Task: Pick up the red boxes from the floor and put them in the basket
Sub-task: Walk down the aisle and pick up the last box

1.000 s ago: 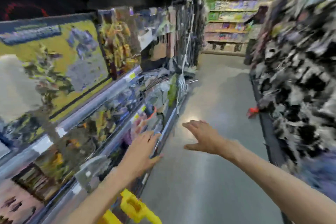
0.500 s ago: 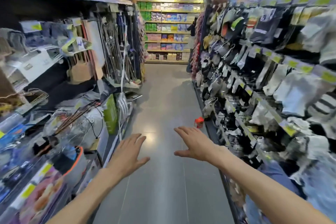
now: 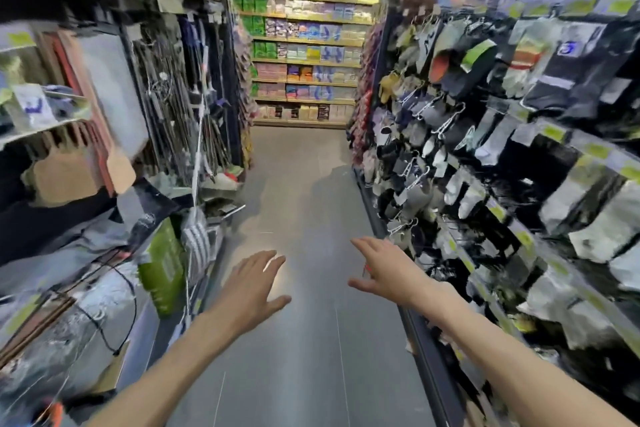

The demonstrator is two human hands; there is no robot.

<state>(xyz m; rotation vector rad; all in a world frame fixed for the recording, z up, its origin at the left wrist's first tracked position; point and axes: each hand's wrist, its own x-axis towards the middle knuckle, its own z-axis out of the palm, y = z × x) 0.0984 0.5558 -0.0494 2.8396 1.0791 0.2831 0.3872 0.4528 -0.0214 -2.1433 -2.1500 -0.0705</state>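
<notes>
head view: both hands empty over aisle floor, red box barely showing

head view shows only a small trace of red (image 3: pixel 365 267) at the inner edge of the right hand (image 3: pixel 388 269), low by the foot of the right-hand rack; it is too small and too covered to confirm as a red box. no basket can be made out.

right hand is stretched forward, palm down, fingers (image 3: pixel 367 246) straight and slightly apart, holding nothing. left hand (image 3: pixel 251 282) is likewise extended, palm down, fingers (image 3: pixel 268 262) straight and spread a little, thumb out to the side, holding nothing. the two hands are near each other but apart, both above the grey floor (image 3: pixel 304 340).

right of the aisle, a rack (image 3: pixel 485 149) carries hanging socks and similar packets with yellow-green price tags. left of the aisle, shelving (image 3: pixel 104 156) holds long-handled tools, a green packet (image 3: pixel 162 267) and blurred goods. far end, a shelf wall (image 3: pixel 304 55) of coloured packs closes the aisle.
</notes>
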